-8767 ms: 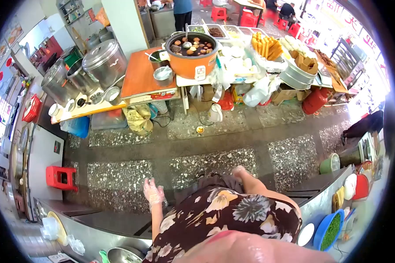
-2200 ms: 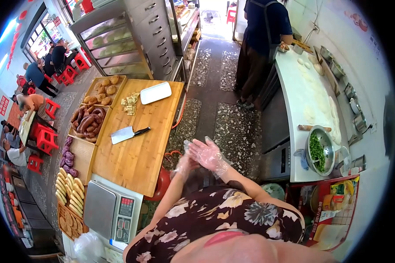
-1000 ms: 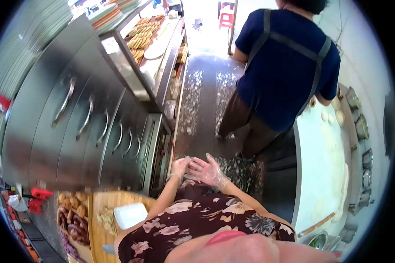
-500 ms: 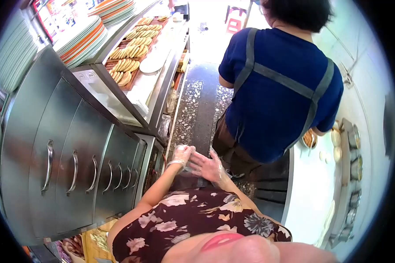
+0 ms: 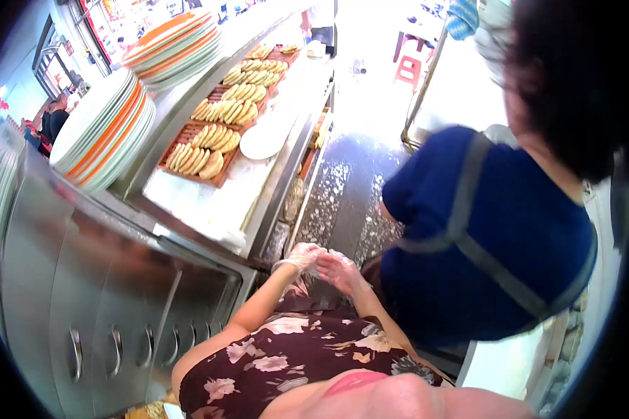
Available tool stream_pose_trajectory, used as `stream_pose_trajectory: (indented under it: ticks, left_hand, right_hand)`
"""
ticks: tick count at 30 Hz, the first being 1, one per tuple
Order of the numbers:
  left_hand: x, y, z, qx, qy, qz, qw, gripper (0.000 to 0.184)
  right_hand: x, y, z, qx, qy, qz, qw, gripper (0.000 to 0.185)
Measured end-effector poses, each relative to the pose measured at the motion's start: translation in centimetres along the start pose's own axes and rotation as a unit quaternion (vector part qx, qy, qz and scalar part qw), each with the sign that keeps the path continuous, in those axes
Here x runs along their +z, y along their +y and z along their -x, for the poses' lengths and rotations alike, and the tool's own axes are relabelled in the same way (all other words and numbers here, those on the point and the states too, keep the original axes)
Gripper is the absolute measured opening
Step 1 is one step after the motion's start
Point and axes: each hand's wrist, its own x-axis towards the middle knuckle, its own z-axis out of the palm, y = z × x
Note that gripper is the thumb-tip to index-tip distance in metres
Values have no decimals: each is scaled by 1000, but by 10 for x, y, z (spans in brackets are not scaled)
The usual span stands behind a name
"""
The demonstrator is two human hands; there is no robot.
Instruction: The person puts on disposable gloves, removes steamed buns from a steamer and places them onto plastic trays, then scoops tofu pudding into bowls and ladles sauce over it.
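My left hand (image 5: 300, 258), in a clear plastic glove, is held in front of my waist. Its fingers are closed at the fingertip end of the thin plastic glove (image 5: 321, 253) on my right hand (image 5: 341, 272). The right hand lies palm up with its fingers stretched out, touching the left fingers. Fine folds of the plastic are too blurred to make out. Below both hands is my dark flowered top (image 5: 286, 325).
A co-worker in a blue shirt (image 5: 426, 279) with grey straps stands close on the right. To the left are steel drawers (image 5: 129, 307), stacked plates (image 5: 112, 133) and a counter (image 5: 196, 206) bearing trays of flat breads (image 5: 213, 140). A speckled floor (image 5: 342, 174) runs ahead.
My view has swung right and forward, bringing the counter nearer. My hands have drawn together, and the right fingers are less spread. The co-worker appears farther right and leans differently.
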Motion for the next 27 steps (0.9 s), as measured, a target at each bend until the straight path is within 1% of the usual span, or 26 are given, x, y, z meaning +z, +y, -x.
stream_pose_trajectory:
  ticks: [1,2,4,6,7,8,10,11,12,13,14,16,17,19,20,22,23,25,27]
  left_hand:
    - [-10,3,-25,25,3,-47,999,30]
    - [-21,8,-50,23,-12,-64,998,28]
    - [-40,43,-85,10,-36,-42,998,32]
    - [-60,64,-137,73,-56,-141,986,37]
    - [-66,77,-159,44,-102,-110,988,42]
    - [-69,88,-183,45,-109,-109,987,42]
    - [-68,104,-223,50,-210,-108,970,39]
    - [-69,124,-239,102,-202,-212,951,39]
    - [-66,140,-248,133,-191,-232,945,37]
    - [-60,146,-264,148,-193,-226,943,37]
    - [-52,150,-278,164,-192,-221,942,37]
    - [-43,161,-298,182,-194,-192,945,35]
    - [-39,170,-306,180,-193,-215,940,35]
    - [-36,184,-339,189,-173,-246,935,34]
    - [-36,189,-360,177,-183,-235,938,35]
    - [-33,200,-405,208,-136,-243,938,35]
    - [-33,209,-431,209,-130,-246,938,35]
    - [-39,238,-480,165,-106,-267,944,36]
    - [-48,272,-522,155,-80,-264,948,37]
  right_hand:
    - [-7,-10,-22,11,9,-20,1000,42]
    - [-15,-20,-46,7,6,-20,1000,42]
    - [-21,-44,-91,-19,9,-67,998,45]
    - [-8,-85,-114,-33,21,-91,995,43]
    - [4,-106,-120,-58,53,-77,994,43]
    - [10,-125,-126,-82,88,-64,991,42]
    - [5,-149,-133,-108,104,-68,986,40]
    - [-2,-162,-138,-118,124,-78,982,40]
    - [-8,-173,-143,-127,144,-89,977,40]
    - [-3,-185,-142,-150,172,-92,969,40]
    - [-1,-195,-143,-150,180,-98,967,40]
    - [-7,-218,-150,-140,246,-100,954,39]
    - [-16,-225,-154,-138,272,-104,947,41]
    - [-45,-250,-169,-131,267,-126,946,41]
    - [-61,-265,-179,-123,261,-148,946,42]
    - [-84,-302,-204,-125,236,-162,950,43]
    - [-96,-324,-219,-140,205,-175,953,45]
    - [-113,-372,-246,-153,161,-190,956,49]
    - [-122,-426,-273,-145,120,-190,964,51]
